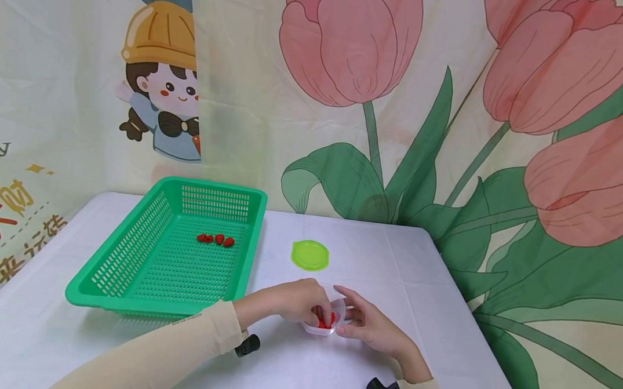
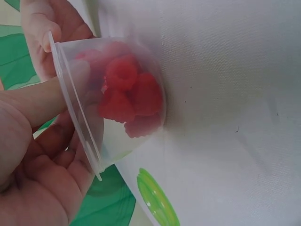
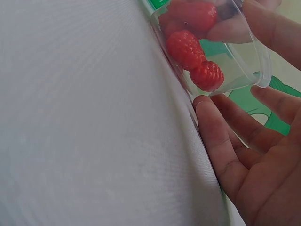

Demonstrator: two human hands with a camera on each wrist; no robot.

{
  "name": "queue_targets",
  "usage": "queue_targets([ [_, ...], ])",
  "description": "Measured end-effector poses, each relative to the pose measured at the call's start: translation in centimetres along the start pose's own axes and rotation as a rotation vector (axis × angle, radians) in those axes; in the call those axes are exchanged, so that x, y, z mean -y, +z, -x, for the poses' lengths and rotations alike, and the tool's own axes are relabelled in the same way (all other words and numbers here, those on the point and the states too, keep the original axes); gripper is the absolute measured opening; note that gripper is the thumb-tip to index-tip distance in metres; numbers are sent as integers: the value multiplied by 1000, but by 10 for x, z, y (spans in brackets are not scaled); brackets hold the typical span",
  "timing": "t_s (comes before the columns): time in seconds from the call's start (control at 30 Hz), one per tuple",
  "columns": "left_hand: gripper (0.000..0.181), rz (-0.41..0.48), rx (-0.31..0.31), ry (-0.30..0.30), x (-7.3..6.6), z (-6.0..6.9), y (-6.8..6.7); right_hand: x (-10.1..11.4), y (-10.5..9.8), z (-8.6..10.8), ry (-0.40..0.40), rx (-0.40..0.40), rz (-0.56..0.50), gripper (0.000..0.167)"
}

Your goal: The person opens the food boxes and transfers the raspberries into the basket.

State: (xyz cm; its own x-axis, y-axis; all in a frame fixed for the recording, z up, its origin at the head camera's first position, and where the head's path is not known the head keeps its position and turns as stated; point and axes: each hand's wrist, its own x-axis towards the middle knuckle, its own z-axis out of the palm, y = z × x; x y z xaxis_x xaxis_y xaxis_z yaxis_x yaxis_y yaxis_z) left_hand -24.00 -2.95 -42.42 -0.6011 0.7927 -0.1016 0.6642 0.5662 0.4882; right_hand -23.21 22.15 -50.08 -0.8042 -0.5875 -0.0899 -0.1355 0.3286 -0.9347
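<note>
A clear plastic cup (image 1: 313, 329) with a wide rim stands on the white table, with red raspberries (image 2: 121, 89) heaped in its lower part. From above, my left hand (image 1: 304, 301) reaches through the rim. Its fingertips pinch a raspberry (image 3: 193, 15) inside, partly hidden by the cup's cloudy wall. On the cup's right side my right hand (image 1: 371, 325) curls around it. One fingertip touches near the base, and others lie by the rim in the right wrist view.
A green plastic basket (image 1: 163, 304) stands at the left, with several raspberries (image 1: 219, 239) in a row near its right side. Just beyond the cup lies a round green lid (image 1: 310, 255). A tulip-printed cloth (image 1: 242, 98) hangs behind the table.
</note>
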Motion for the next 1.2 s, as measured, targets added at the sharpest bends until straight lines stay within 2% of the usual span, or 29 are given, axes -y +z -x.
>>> queue_targets([
  [0.13,16,56,-14,-14,0,2,-4,1,0,0,1,0,-3,83],
  [0.33,16,89,-44,-10,2,4,-10,0,0,0,23,-7,2,83],
  [0.57,17,141,-90,-31,0,10,-26,-3,1,1,32,-17,11,82],
  [0.8,16,168,-148,-19,-3,23,-53,-2,1,0,49,-25,4,81],
  [1.03,16,166,-225,-44,-2,44,-87,-1,1,-1,49,-20,2,82],
  [1.2,18,173,-284,-75,4,60,-113,0,2,0,45,-22,0,82],
])
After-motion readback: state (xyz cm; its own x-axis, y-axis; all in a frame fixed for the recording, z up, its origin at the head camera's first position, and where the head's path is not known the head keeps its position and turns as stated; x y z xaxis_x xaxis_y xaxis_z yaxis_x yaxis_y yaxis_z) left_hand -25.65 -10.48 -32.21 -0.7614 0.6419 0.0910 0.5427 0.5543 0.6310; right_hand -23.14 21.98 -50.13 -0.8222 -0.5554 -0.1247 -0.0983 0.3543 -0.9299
